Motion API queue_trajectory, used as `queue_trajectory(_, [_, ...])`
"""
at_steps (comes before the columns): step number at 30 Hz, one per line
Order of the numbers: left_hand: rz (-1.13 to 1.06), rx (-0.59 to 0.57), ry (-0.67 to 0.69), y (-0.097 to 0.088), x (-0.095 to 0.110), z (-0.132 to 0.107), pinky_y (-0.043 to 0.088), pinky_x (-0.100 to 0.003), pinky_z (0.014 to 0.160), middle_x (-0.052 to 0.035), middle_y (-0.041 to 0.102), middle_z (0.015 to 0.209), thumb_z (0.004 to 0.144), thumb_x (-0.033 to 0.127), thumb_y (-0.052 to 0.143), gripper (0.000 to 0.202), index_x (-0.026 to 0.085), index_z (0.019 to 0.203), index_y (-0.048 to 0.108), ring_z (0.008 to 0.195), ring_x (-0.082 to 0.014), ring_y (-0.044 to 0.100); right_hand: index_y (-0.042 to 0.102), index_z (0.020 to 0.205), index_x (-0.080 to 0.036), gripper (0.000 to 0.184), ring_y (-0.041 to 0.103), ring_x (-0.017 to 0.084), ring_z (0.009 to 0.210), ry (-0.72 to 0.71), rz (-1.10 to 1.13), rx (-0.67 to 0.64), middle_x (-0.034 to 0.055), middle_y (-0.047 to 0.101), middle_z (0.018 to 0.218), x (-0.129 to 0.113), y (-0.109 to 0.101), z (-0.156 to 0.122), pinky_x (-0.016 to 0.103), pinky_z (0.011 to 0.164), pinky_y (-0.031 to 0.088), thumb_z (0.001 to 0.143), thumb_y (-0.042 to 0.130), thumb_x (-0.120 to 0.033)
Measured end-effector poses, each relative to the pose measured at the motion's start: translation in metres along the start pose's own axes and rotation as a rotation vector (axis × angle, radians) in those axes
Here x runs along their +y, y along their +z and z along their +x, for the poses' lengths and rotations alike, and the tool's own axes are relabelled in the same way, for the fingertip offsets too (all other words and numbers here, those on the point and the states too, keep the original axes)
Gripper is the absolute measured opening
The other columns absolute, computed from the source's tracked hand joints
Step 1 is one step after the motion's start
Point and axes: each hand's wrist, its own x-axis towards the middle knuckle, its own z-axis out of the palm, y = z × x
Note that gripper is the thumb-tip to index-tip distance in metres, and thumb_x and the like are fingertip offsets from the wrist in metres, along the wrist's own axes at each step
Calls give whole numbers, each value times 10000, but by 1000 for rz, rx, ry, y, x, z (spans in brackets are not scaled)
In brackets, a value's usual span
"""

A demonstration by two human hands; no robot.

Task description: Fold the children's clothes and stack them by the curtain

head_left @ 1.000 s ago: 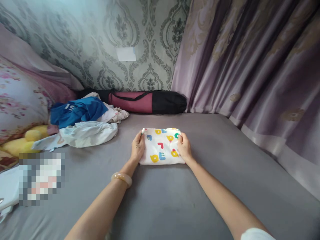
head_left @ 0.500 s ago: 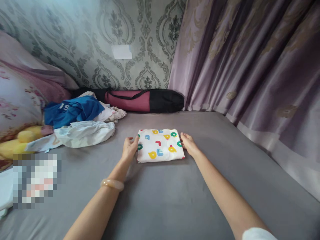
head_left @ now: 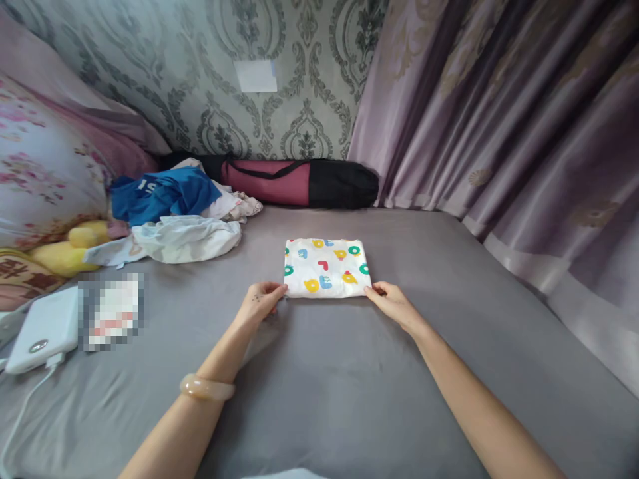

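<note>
At far left, a glossy white power bank (head_left: 44, 329) with a plugged-in cable (head_left: 24, 406) lies on the smooth grey sheet (head_left: 319, 412), below a plump floral pillow (head_left: 44, 173) and a rounded yellow plush toy (head_left: 64, 258). Next comes the part that remains unfolded: a rumpled blue garment (head_left: 167, 193) with white lettering, and a thin, pale garment (head_left: 190, 239) twisted in front of it. The left hand (head_left: 257, 303), below a polished stone-like bangle (head_left: 207, 387), has thumb and finger pinched on the near left corner of the folded printed cloth (head_left: 324, 266). That piece looks all but finished — a flat, soft rectangle on the sheet between both hands, its edges nearly straight. The right hand (head_left: 394, 305) pinches the near right corner likewise; beyond hangs a satiny mauve curtain (head_left: 474, 120) in deep pleats.
</note>
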Motion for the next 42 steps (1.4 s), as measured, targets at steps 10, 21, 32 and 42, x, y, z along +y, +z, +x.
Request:
queue_trajectory(10, [-199,-32,113,10,-9,0,301,-164,382,55,490,485,633,484,736,409,152,831,603,396,-60,419,627,859,-182,377,471,112,464,-15,272,53,-41,525,533,-11,18,0,223,434,367,697,626,-523])
queue_trajectory(21, [-338,-42,135,13,-11,2,303,-166,357,72,500,480,616,517,735,464,158,859,568,365,-58,424,608,843,-190,406,352,65,333,-31,319,103,-68,460,486,-7,24,-1,193,319,248,758,544,-582])
queue_trajectory(32, [-71,-14,68,3,-14,-20,260,-170,317,60,499,415,699,516,654,400,172,837,502,305,-70,377,577,917,-163,410,359,63,309,40,253,142,-54,535,501,0,24,-30,188,316,244,731,596,-527])
queue_trajectory(42, [324,196,282,-11,-32,-12,489,-262,529,-41,640,842,733,392,615,313,172,947,554,595,-138,597,623,973,-173,257,622,165,651,-40,-201,267,34,674,750,-4,14,-40,274,618,482,807,537,-349])
